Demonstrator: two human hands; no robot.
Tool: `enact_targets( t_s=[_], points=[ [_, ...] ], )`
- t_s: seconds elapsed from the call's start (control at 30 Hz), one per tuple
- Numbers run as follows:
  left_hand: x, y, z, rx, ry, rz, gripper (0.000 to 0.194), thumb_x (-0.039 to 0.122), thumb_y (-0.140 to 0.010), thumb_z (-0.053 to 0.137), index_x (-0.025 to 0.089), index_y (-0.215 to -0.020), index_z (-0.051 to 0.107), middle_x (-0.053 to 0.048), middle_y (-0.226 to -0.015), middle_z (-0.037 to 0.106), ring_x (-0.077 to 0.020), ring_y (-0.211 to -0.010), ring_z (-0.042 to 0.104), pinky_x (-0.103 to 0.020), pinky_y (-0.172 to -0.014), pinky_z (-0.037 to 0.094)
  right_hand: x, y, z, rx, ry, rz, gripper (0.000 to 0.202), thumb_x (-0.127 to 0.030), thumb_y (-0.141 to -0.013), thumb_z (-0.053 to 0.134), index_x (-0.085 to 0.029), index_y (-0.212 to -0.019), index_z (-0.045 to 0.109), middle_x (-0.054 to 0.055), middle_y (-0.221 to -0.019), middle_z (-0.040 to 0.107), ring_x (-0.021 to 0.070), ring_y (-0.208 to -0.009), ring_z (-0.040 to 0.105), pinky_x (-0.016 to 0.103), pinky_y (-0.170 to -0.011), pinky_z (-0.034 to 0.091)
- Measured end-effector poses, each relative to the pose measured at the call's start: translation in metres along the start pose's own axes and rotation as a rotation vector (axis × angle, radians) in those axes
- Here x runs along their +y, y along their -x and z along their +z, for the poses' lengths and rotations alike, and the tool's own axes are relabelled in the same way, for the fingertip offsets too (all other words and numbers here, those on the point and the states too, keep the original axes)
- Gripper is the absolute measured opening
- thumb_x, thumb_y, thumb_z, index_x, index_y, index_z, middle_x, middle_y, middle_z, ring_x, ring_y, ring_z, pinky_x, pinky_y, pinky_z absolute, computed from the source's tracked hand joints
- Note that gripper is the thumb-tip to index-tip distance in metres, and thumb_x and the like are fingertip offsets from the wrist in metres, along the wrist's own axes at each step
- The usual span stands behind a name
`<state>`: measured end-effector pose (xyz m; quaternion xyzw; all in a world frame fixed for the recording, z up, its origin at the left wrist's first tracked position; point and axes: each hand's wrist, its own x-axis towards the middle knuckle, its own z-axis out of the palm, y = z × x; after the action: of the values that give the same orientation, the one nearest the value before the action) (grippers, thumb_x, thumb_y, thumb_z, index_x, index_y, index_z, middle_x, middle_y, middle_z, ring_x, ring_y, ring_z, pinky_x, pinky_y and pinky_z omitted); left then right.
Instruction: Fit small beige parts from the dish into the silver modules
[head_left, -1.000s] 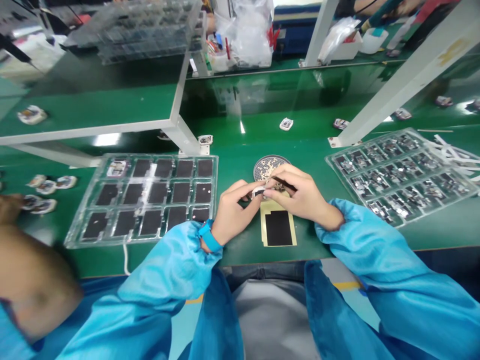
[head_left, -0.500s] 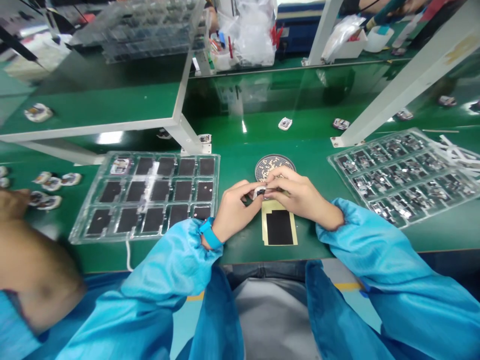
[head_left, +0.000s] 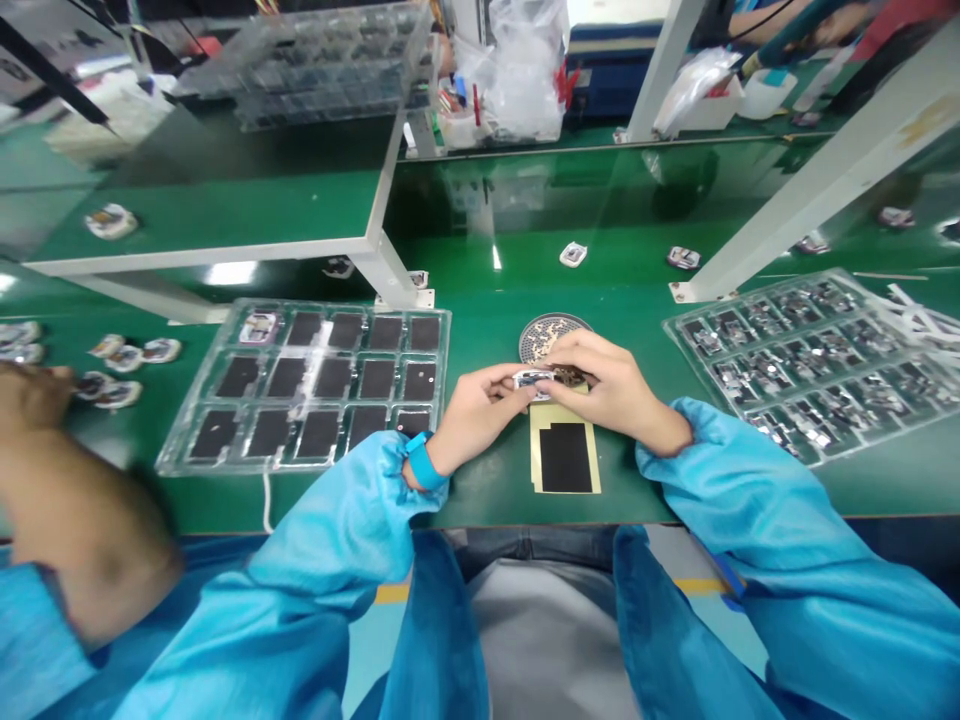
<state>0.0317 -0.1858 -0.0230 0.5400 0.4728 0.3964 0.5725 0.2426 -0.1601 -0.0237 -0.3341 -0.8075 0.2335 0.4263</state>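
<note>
Between both hands is a small white-cased electronic device (head_left: 531,379), pinched at its edges and partly covered by fingers. My left hand (head_left: 480,405) grips its left side between thumb and fingers. From the other side, my right hand (head_left: 611,390) closes its thumb and fingers on the same device; a brownish patch under those fingers is too small to make out. Just behind the hands stands a round grey dish (head_left: 527,342) with many tiny pale parts. A yellow backing sheet (head_left: 535,465) bearing a black rectangular sticker (head_left: 566,458) lies in front of them.
To the left lies a clear tray (head_left: 176,440) with black pieces and one device. A clear tray (head_left: 679,325) of metallic parts is at right. White shelf legs (head_left: 397,265) flank the work area. A co-worker's arm (head_left: 90,510) rests at far left near several devices (head_left: 161,350).
The device has turned in my fingers and shows more of its side. The whole view has shifted slightly, so the bench things appear further right. Both hands stay on the device.
</note>
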Motion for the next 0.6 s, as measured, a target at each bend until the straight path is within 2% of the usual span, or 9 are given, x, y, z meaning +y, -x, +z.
enact_targets(
  t_s=[0.17, 0.37, 0.47, 0.6],
  points=[
    [-0.0004, -0.0014, -0.0018, -0.040, 0.020, -0.034, 0.034, 0.031, -0.082, 0.079, 0.016, -0.113, 0.077, -0.003, -0.078, 0.072, -0.0141, -0.068, 0.065, -0.025, -0.061, 0.049, 0.0003, 0.0008, 0.0010, 0.009, -0.004, 0.038, 0.008, -0.030, -0.092, 0.070, -0.024, -0.097, 0.071, 0.006, -0.098, 0.074, 0.0221, -0.094, 0.069, 0.039, -0.085, 0.057],
    [0.0008, -0.0003, -0.0035, -0.133, 0.110, -0.072, 0.040, 0.043, -0.091, 0.071, 0.018, -0.122, 0.076, -0.008, -0.090, 0.075, -0.0146, -0.072, 0.066, -0.023, -0.057, 0.046, -0.0005, 0.0018, -0.0049, 0.014, -0.054, 0.162, 0.012, -0.034, -0.094, 0.068, -0.023, -0.093, 0.065, 0.004, -0.093, 0.073, 0.0185, -0.082, 0.067, 0.033, -0.074, 0.054],
    [0.0008, -0.0004, -0.0036, -0.152, 0.138, -0.060, 0.042, 0.046, -0.093, 0.067, 0.019, -0.124, 0.076, -0.011, -0.096, 0.076, -0.0162, -0.075, 0.067, -0.024, -0.057, 0.048, -0.0025, 0.0032, -0.0042, 0.030, -0.112, 0.220, 0.013, -0.036, -0.095, 0.065, -0.023, -0.095, 0.063, 0.005, -0.095, 0.071, 0.0183, -0.083, 0.066, 0.033, -0.075, 0.054],
    [-0.0011, -0.0010, -0.0028, -0.165, 0.115, -0.023, 0.044, 0.046, -0.093, 0.067, 0.021, -0.129, 0.073, -0.012, -0.106, 0.077, -0.0169, -0.078, 0.069, -0.025, -0.059, 0.050, -0.0041, 0.0037, -0.0032, 0.049, -0.160, 0.215, 0.014, -0.036, -0.095, 0.064, -0.023, -0.094, 0.061, 0.006, -0.097, 0.069, 0.0202, -0.089, 0.066, 0.035, -0.079, 0.053]
  ],
)
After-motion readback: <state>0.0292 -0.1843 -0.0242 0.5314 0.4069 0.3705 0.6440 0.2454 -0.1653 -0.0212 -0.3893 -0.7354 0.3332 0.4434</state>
